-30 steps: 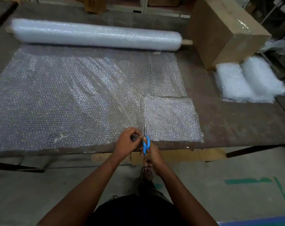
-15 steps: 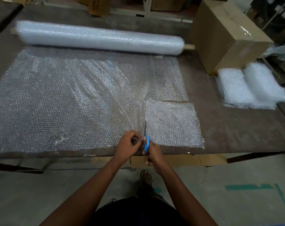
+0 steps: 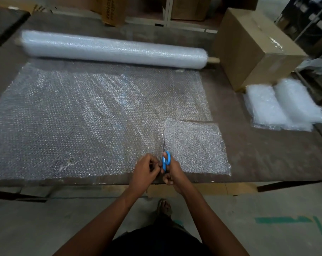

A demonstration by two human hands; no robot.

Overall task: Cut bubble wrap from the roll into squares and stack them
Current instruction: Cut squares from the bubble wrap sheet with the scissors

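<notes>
A long bubble wrap roll (image 3: 112, 52) lies across the back of the brown table (image 3: 267, 156). Its unrolled sheet (image 3: 79, 119) covers the table's left and middle. At the sheet's front right a nearly square piece (image 3: 195, 146) is separated along its top edge. My right hand (image 3: 173, 172) grips blue-handled scissors (image 3: 165, 159), blades pointing away along the piece's left edge. My left hand (image 3: 147, 169) pinches the sheet's front edge just left of the blades. Two stacks of cut squares (image 3: 282, 106) lie at the right.
A large cardboard box (image 3: 256, 47) stands at the back right, beside the roll's end. More boxes and shelving line the far side. The table's front edge runs just below my hands, with my foot (image 3: 164, 207) on the concrete floor and green tape (image 3: 285, 219) to the right.
The scissors have advanced a little further away from me into the sheet, and my hands followed. The view has tilted slightly downward.
</notes>
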